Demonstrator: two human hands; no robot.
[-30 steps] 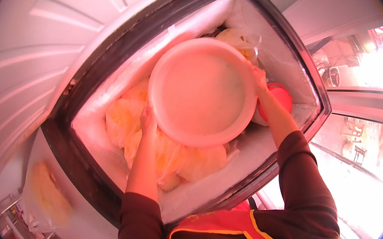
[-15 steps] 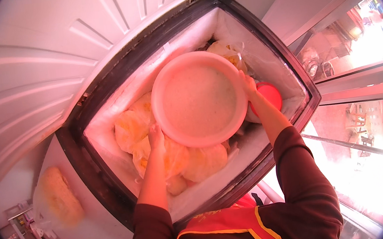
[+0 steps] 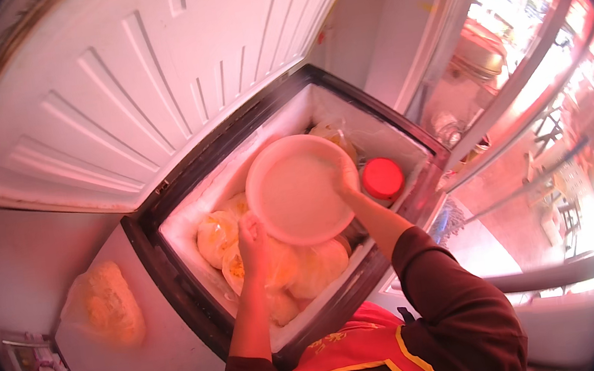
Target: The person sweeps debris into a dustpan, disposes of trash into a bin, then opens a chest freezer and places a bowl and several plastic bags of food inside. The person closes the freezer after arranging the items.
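Note:
A wide, pale round basin [image 3: 297, 189], with a cloudy light surface inside it, rests tilted on bagged goods in an open chest freezer [image 3: 200, 301]. My right hand [image 3: 345, 178] grips the basin's right rim, fingers partly hidden. Beside the lower left of the rim is my left hand [image 3: 250, 236], its fingers loosely bent and holding nothing that shows. Under and around that hand lie several clear plastic bags of yellowish food [image 3: 315, 268]. Right of the basin stands a tub with a red lid [image 3: 383, 178].
The ribbed white freezer lid [image 3: 152, 92] stands raised at the back left. A bag of yellowish food [image 3: 113, 304] lies on the white surface [image 3: 163, 365] left of the freezer. Glass doors and a bright room with stools [image 3: 569, 215] are at the right.
The basin sits lower in view, as my head view has shifted. My left hand has come off its rim; my right hand has moved further over the rim. The red lid now shows fully.

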